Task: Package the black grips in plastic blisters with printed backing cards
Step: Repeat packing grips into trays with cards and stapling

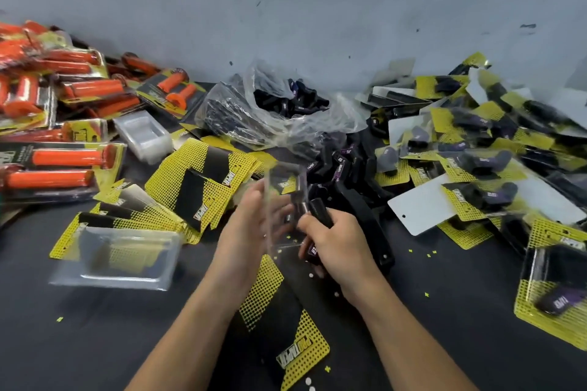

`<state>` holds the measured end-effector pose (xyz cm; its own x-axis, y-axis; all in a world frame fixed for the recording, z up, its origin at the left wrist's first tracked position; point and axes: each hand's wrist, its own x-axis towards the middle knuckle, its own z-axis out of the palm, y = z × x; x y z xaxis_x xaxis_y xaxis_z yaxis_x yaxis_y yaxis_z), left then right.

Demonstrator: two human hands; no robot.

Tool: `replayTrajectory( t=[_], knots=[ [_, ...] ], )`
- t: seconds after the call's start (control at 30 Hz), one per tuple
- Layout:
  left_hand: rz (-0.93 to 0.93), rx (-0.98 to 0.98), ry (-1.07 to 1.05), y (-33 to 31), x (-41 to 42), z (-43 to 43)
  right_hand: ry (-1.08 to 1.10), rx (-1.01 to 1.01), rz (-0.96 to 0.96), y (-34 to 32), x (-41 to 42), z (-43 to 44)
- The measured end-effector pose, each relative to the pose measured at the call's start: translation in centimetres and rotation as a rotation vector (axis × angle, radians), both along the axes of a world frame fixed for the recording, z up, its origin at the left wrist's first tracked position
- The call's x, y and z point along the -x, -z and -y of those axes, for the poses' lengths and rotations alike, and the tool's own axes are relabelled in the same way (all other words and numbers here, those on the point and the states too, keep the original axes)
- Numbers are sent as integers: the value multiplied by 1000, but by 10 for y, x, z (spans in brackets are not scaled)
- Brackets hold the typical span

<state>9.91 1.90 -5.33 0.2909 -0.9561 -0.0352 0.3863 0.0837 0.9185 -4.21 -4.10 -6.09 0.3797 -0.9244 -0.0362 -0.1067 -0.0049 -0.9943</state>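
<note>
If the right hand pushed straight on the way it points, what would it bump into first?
Most likely the clear blister that the left hand holds up; the black grip in the right hand points at it. Depth is unclear, but they look close.

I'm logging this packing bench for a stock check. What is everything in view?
Packaged orange grips: many, orange, heaped far left.
Packaged black grips: many, black, heaped right.
Loose black rubber grips: many, black, centre pile.
Clear plastic bag: one, clear, holding black grips, centre back.
Printed backing cards: many, yellow-black, fanned left of centre.
Single backing card: one, yellow-black, under the forearms.
Empty clear blisters: at least two, clear, near left and back left.
Black table: one, beneath everything.
Left hand: holds one clear plastic blister.
Right hand: grips one black rubber grip.
</note>
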Motion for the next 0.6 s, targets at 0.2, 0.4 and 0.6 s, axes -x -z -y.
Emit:
replayTrajectory(
  t=[0.2,0.4,0.6],
  knots=[
    [-110,-103,139,-22,2,35,224,228,-193,1,1,2],
    [-287,-96,204,-5,-5,36,439,338,18,0,1,-2],
    [-181,-105,269,5,5,41,343,284,183,-1,3,10]
  ],
)
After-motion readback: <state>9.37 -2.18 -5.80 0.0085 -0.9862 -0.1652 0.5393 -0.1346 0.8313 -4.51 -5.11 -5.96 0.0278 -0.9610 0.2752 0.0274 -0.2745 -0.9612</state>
